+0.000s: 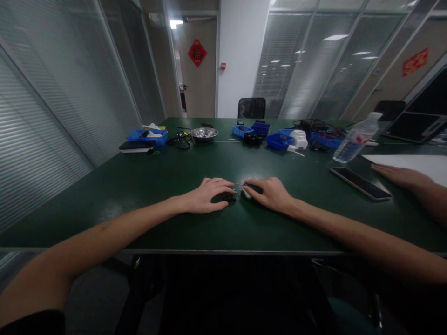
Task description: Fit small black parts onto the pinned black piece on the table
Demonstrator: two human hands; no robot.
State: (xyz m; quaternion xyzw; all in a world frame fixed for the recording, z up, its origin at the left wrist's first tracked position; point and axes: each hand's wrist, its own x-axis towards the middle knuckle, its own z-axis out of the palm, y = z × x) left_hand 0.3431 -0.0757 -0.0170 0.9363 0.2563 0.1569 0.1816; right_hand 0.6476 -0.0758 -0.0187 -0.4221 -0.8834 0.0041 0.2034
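Observation:
My left hand (211,194) rests on the green table (195,232), its fingers curved round a small black object (222,197) with a bit of green at its right end. Facing it across a narrow gap, my right hand (270,193) has thumb and fingers closed on a dark tool (256,189). A thin shaft (239,184) runs from that tool leftward to the tips of my left fingers. The exact kind of black object is too small to tell.
At the right lie a phone (361,183), a tilted plastic bottle (356,139) and another person's hand (401,177) beside a white sheet (415,164). Farther back stand a metal bowl (204,135), blue trays (279,141), black cables (182,140) and a dark flat box (137,147).

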